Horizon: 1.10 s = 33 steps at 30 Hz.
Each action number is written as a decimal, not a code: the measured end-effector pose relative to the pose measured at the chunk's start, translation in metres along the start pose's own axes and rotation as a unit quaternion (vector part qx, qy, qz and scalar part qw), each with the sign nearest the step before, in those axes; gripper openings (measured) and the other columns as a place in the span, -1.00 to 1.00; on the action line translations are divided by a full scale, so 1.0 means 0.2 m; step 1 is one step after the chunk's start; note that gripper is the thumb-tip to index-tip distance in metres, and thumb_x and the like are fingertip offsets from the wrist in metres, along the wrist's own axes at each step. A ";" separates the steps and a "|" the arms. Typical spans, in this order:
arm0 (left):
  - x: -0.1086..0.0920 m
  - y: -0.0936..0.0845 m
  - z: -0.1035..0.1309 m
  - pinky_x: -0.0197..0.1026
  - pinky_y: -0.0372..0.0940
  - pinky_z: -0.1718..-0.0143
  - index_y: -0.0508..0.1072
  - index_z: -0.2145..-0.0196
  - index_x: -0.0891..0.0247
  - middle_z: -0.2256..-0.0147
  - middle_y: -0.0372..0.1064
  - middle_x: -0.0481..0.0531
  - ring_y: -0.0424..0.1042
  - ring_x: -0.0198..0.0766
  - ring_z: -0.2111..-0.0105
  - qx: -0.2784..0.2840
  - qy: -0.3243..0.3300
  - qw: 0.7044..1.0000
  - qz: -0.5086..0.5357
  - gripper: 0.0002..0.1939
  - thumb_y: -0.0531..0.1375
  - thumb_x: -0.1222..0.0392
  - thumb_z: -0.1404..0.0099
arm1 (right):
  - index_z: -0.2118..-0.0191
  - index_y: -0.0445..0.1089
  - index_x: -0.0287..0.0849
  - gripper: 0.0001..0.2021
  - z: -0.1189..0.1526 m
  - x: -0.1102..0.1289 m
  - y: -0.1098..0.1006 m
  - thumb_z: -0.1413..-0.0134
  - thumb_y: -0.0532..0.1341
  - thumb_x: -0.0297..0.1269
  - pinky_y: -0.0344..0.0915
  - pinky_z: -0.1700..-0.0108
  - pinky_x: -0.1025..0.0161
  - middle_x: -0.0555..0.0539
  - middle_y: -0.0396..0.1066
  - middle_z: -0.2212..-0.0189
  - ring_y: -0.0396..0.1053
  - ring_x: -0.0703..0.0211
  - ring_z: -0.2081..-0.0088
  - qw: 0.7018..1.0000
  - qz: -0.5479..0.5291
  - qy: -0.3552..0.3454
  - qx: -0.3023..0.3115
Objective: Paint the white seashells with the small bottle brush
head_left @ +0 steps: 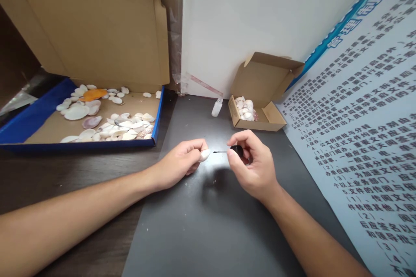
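Note:
Between the thumb and fingers of my left hand [182,158] is a small white seashell [204,155]. My right hand [254,162] grips the black cap of a small applicator brush [236,151]. Its thin stem points left, and the dark tip is close to the shell with a slight gap between them. Beyond my hands a small clear bottle [217,107] stands uncapped on the dark grey mat [195,233].
At the left lies an open blue-edged cardboard box [157,117] with several shells [123,127] and an orange shell [93,94]. A small open cardboard box [260,126] of shells [246,109] stands back right. A printed board [357,108] borders the right side; a white panel [253,8] is behind.

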<state>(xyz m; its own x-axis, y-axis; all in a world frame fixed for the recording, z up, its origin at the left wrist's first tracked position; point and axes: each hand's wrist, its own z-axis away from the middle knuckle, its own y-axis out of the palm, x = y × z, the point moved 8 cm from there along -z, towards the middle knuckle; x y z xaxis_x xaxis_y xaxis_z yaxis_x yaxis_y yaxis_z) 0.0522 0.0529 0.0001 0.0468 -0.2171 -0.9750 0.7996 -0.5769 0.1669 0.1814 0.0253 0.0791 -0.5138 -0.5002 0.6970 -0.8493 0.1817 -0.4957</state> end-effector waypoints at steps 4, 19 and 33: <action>0.00 0.00 0.00 -0.29 -0.11 0.57 0.15 0.47 0.20 0.61 -0.07 -0.22 -0.08 -0.42 0.60 0.003 0.002 1.000 0.000 -0.86 0.08 0.18 -0.17 | 0.29 0.30 -0.10 -0.90 0.00 0.00 0.00 -0.03 0.20 -0.40 0.07 0.55 0.36 0.16 0.08 0.59 0.05 0.35 0.59 1.000 -0.017 -0.003 0.001; 0.01 0.00 0.00 -0.31 -0.09 0.57 0.18 0.47 0.22 0.61 -0.04 -0.21 -0.06 -0.44 0.61 0.016 0.012 1.000 0.003 -0.86 0.11 0.22 -0.19 | 0.30 0.29 -0.11 -0.95 -0.01 -0.04 0.00 -0.09 0.17 -0.37 0.01 0.54 0.34 0.16 -0.01 0.59 -0.02 0.34 0.58 0.997 -0.063 0.037 0.003; -0.01 0.00 0.00 -0.33 -0.06 0.58 0.22 0.46 0.23 0.61 0.03 -0.21 -0.03 -0.46 0.62 0.007 0.005 1.000 0.000 -0.86 0.14 0.21 -0.18 | 0.32 0.28 -0.09 -0.93 0.00 -0.05 0.00 -0.06 0.20 -0.37 -0.03 0.55 0.33 0.16 -0.10 0.60 -0.08 0.34 0.59 0.997 -0.053 0.051 -0.001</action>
<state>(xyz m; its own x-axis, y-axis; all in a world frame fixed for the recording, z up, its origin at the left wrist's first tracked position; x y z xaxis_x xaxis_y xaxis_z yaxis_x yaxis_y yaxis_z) 0.0525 0.0535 0.0027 0.0525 -0.2088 -0.9765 0.7911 -0.5881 0.1683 0.1861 0.0312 0.0723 -0.4299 -0.4289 0.7945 -0.9000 0.1332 -0.4151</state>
